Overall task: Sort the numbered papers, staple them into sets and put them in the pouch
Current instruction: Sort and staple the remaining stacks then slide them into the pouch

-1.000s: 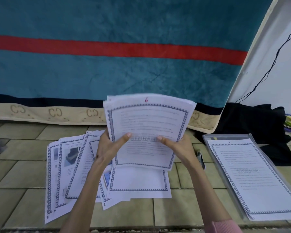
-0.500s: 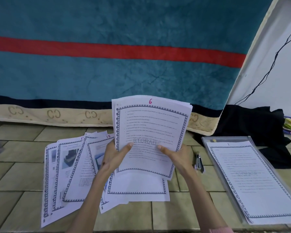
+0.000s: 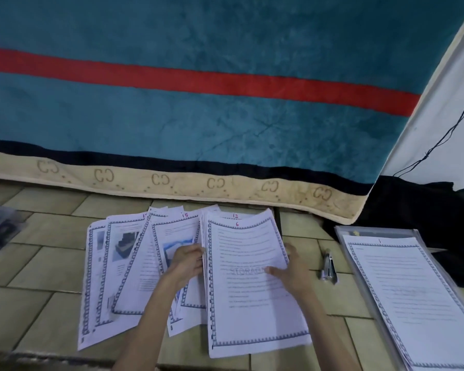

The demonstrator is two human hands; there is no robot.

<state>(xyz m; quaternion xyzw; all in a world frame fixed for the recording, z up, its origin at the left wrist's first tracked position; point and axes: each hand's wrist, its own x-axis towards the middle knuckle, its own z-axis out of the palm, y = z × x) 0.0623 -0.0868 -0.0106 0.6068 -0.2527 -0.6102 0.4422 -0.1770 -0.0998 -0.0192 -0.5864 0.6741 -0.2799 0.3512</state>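
Honestly, early days.
Done: page 1 set [image 3: 402, 298] on the pouch [image 3: 344, 232], frame right.
Now: left hand [image 3: 186, 261] pinches, right hand [image 3: 292, 271] lies flat on the stack marked 6 [image 3: 252, 303], centre.
Left: fanned papers [image 3: 123, 269] lower left; stapler [image 3: 328, 267] idle on the floor.

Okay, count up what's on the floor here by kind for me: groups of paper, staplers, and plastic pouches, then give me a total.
Groups of paper: 3 (fanned sheets, stack topped 6, stack topped 1)
Staplers: 1 (stapler)
Pouches: 1 (clear pouch under the stack topped 1)
Total: 5
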